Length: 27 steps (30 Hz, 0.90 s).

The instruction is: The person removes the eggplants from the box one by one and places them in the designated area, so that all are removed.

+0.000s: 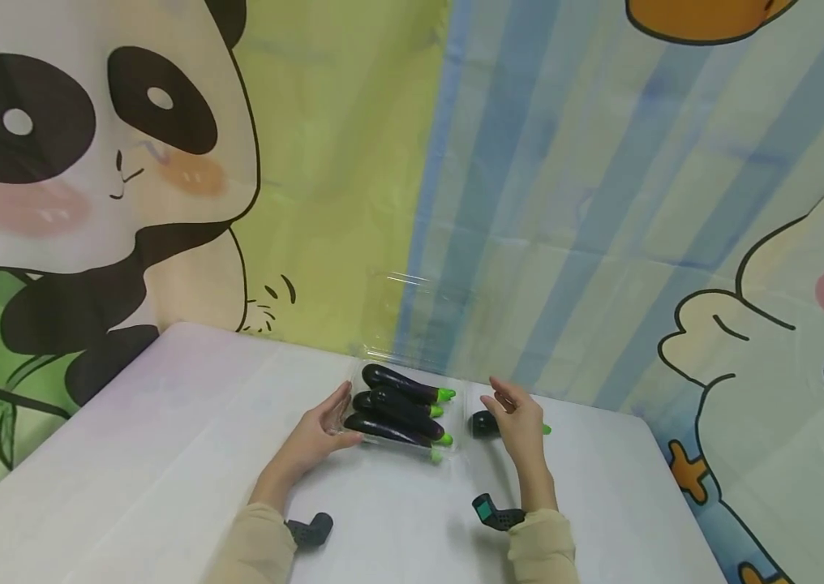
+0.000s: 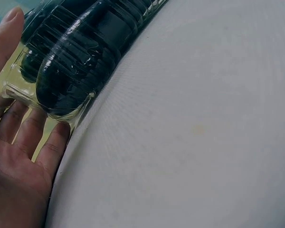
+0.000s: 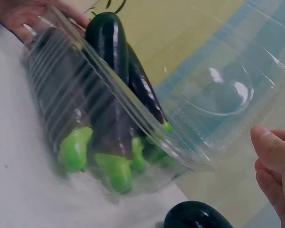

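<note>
Several dark purple eggplants point(image 1: 397, 410) with green stem ends lie side by side in a clear plastic box point(image 3: 190, 161). Its transparent lid point(image 3: 228, 90) stands raised at the back. My left hand point(image 1: 317, 434) holds the box's left end, thumb toward the front and fingers along the end wall, as the left wrist view shows. To the right of the box, my right hand point(image 1: 521, 422) hovers over a loose eggplant point(image 1: 485, 424), partly hiding it. The right thumb and fingers are loosely bent, with nothing between them. In the right wrist view the loose eggplant point(image 3: 197, 217) shows below that hand.
A white table point(image 1: 164, 454) extends around the box. Behind it hangs a printed cloth point(image 1: 339, 203) with a panda and stripes. Each wrist wears a dark camera mount, such as the left one point(image 1: 312, 531).
</note>
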Tool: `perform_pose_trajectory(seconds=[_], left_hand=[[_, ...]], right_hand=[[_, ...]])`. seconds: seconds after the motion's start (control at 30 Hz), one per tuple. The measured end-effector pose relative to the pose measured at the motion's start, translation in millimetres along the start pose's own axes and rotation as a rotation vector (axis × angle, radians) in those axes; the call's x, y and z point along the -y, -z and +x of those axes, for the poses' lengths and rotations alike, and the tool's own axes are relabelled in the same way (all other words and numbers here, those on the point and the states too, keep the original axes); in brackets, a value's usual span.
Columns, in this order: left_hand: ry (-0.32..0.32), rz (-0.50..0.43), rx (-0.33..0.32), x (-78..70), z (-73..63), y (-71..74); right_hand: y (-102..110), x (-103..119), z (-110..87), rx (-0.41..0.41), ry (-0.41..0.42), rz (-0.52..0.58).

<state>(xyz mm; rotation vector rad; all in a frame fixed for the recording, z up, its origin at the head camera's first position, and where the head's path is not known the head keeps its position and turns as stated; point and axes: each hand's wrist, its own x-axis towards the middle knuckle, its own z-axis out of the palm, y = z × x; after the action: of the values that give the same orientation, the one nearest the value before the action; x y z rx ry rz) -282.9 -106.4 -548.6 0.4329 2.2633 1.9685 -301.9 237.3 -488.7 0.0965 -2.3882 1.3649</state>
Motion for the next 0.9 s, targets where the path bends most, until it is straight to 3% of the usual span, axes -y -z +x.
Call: perform_pose_trajectory(seconds=[0.13,0.4,0.53,0.9], left_hand=[[-0.011,-0.032,0.021,3.0,1.3,-4.5],[-0.001,-0.015,-0.008,0.5,-0.5,-2.6],[-0.008,-0.006,0.0,0.6,-3.6,0.1],[0.006,0.007,-0.017,-3.0,-2.6,-1.4]], right_hand=[[-5.1,1.9,-1.2,0.08,0.02,-0.063],[-27.4,9.1,10.8,0.225,0.142,-0.045],[-40.6,9.3,11.4,0.249,0.16,-0.084],[-53.6,11.6,16.3,0.269,0.223,-0.406]])
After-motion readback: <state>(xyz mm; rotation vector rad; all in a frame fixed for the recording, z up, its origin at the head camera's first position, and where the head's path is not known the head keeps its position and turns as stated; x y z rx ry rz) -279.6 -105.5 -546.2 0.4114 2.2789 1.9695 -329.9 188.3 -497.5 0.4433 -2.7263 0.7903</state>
